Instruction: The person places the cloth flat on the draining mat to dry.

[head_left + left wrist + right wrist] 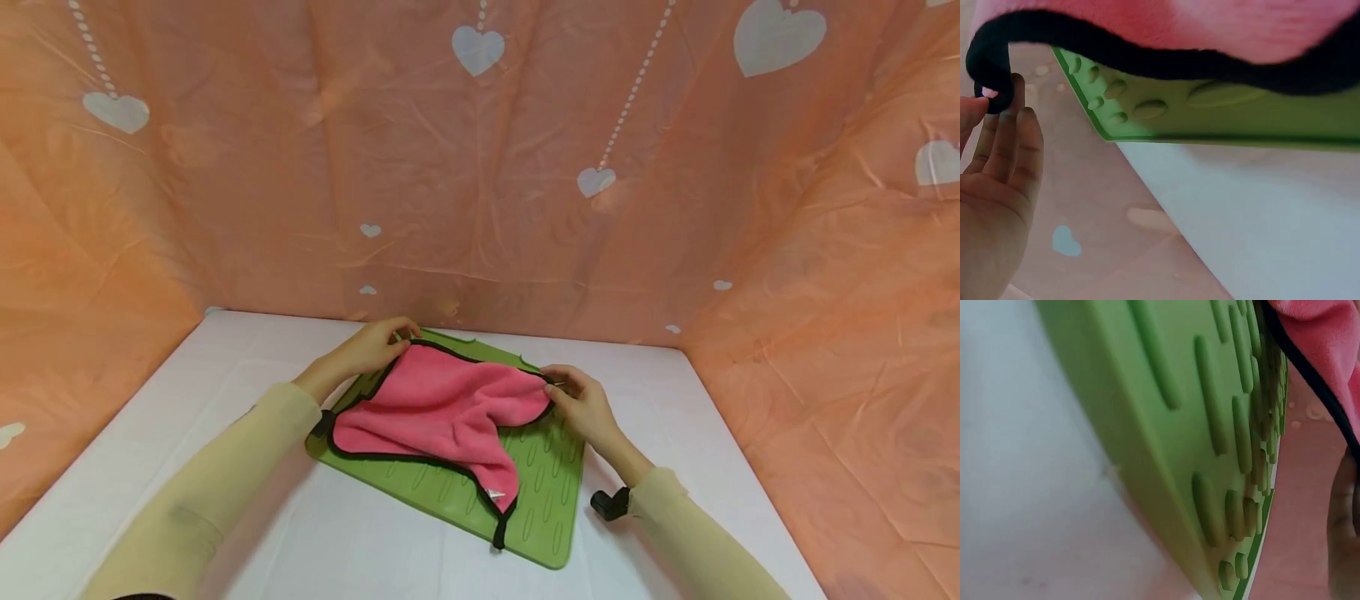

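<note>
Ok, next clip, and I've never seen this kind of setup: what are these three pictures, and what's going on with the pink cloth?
There is no machine here: a person works with two bare hands and wears three cameras. The wide picture comes from the head camera, looking down at a white table walled in by orange sheeting with hearts. The other two are close-ups from cameras on the wrists, so they look tilted and cropped.

On the table lies a green mat with ridges. On the mat lies a pink cloth with black trim, partly rumpled.

The left hand pinches the cloth's far left corner; the left wrist view shows the black trim between its fingertips. The right hand holds the far right corner. The right wrist view shows mostly the mat and a strip of cloth, with the fingers only at the edge of the frame.
</note>
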Motion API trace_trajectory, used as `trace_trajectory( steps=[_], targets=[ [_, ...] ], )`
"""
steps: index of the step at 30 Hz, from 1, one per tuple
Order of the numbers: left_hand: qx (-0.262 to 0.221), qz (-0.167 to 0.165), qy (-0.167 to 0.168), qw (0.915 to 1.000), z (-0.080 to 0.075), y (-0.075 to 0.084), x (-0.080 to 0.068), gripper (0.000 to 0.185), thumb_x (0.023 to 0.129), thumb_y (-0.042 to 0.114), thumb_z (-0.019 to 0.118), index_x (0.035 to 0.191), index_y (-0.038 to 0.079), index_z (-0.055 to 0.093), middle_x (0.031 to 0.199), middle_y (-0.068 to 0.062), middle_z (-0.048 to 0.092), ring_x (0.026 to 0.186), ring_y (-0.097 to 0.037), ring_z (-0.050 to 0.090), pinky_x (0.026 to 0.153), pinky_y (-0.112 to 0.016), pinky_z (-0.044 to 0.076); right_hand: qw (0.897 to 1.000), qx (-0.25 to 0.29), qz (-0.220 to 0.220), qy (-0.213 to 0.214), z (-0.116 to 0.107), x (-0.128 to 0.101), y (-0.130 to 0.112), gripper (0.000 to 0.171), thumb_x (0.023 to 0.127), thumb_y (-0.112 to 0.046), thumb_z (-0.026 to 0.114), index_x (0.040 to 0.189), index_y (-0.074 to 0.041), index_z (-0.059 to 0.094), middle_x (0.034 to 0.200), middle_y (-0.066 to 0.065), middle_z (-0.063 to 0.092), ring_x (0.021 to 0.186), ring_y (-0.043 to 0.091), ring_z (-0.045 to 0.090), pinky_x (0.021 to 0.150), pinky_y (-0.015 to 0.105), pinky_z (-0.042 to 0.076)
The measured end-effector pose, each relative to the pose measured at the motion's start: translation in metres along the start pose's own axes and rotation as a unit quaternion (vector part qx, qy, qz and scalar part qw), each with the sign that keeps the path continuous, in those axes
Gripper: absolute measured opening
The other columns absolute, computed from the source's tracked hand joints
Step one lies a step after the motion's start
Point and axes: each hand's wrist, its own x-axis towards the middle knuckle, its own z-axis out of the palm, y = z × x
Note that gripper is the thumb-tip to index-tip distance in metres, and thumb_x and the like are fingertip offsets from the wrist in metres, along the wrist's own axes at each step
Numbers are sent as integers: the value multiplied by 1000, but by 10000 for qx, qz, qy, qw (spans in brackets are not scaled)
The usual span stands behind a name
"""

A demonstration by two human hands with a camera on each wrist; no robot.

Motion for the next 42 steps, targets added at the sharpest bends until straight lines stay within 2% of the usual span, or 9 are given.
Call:
trace_trajectory(
  steps=[2,5,9,12,17,21,29,36,42],
  targets=[
    [3,-23,98,9999,1,-2,6,20,103,2,59,121,3,67,111,-18,68,84,-26,65,76,-40,52,9998,-71,115,110,0,5,2,26,99,1,67,124,5,70,120,24,71,112,29,68,85,15,51],
    [10,74,252,9997,3,-7,14,15,102,-1,58,113,2,68,113,-20,68,95,-33,66,84,-45,52,9989,-253,299,268,-1,13,6,24,99,0,66,122,3,72,121,22,72,113,29,68,83,14,50],
    [-91,216,441,9988,10,-15,24,13,98,-6,57,102,1,67,112,-22,68,102,-36,63,88,-47,50,9970,-438,524,356,-4,20,14,20,98,1,66,116,1,75,118,19,73,99,16,69,79,15,50],
    [-109,199,528,9983,15,-18,28,15,96,-7,57,100,0,70,112,-22,68,103,-36,63,91,-48,49,9949,-709,632,335,-6,23,20,19,97,0,67,113,-1,77,113,17,75,86,9,65,74,18,49],
    [180,87,514,9985,18,-18,33,24,95,-6,56,106,-2,76,117,-23,69,116,-41,63,100,-52,49,9899,-1268,612,161,-9,32,28,19,97,-2,67,112,-2,79,108,16,76,82,13,66,72,23,49],
    [261,-17,350,9990,21,-19,36,30,93,-5,54,113,-3,77,120,-24,68,120,-42,61,102,-53,49,9853,-1646,465,-25,-11,38,33,19,97,-1,66,110,-3,79,108,16,77,93,23,70,80,30,53],
    [637,297,22,9975,27,-20,40,35,86,-1,60,118,-7,73,113,-25,66,113,-44,62,101,-50,50,9746,-2207,339,-181,-12,46,39,21,95,3,64,107,-3,80,110,18,76,112,37,68,96,51,54],
    [855,-119,-513,9949,34,-21,47,50,86,4,65,134,-9,64,133,-28,56,128,-43,55,111,-49,43,9675,-2486,326,-334,-13,49,46,23,95,4,62,107,-2,81,114,20,75,117,41,66,99,54,52],
    [1121,-249,-772,9904,35,-20,47,57,87,7,62,142,-10,57,142,-29,49,133,-44,51,113,-49,41,9652,-2575,179,-414,-11,48,51,22,94,5,64,107,-1,81,114,20,75,117,42,66,101,54,51]
  ],
)
